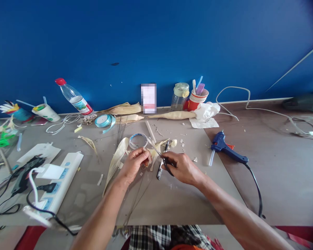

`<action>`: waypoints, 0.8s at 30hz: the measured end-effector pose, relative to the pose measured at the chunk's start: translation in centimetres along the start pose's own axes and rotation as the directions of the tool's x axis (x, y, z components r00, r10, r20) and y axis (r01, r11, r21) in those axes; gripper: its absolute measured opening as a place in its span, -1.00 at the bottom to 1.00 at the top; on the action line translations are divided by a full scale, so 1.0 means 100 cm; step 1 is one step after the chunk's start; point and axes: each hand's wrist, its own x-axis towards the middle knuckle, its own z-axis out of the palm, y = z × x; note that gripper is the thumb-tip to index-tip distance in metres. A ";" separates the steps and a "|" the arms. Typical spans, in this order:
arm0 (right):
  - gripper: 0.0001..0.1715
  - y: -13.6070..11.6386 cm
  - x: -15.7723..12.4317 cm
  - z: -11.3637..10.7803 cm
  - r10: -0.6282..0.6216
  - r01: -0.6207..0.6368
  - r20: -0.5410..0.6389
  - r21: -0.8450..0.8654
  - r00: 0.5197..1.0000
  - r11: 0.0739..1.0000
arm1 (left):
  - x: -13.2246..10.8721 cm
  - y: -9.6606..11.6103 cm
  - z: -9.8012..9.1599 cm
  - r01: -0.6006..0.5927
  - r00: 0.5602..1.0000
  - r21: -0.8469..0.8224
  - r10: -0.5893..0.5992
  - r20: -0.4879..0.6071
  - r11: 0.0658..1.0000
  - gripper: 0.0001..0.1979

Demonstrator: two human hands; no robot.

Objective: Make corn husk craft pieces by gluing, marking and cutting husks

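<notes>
My right hand [184, 166] is closed around the black handles of a pair of scissors [168, 167]. Their blades point up and left, close to my left hand [137, 163]. The fingers of that hand are pinched together; whatever lies between them is too small to make out. Pale dried corn husk pieces [117, 158] lie beside and beyond my left hand. A black and clear pen [159, 172] rests on the table just under the scissors. Beyond my hands is a roll of tape [138, 140], with a thin pale stick [150, 131] next to it.
A blue glue gun [224, 147] with its cord lies to the right. On the left are a white power strip [65, 173] and a black glue gun [28, 173]. Along the wall stand a tilted bottle [77, 99], a ribbon spool [103, 121], a jar [179, 95] and red cups [197, 99].
</notes>
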 end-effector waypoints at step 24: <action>-0.69 -0.011 -0.002 0.004 -0.007 0.016 0.072 -0.126 0.997 0.992 | 0.003 -0.010 -0.002 -0.076 0.997 0.007 0.077 -0.021 0.997 -0.80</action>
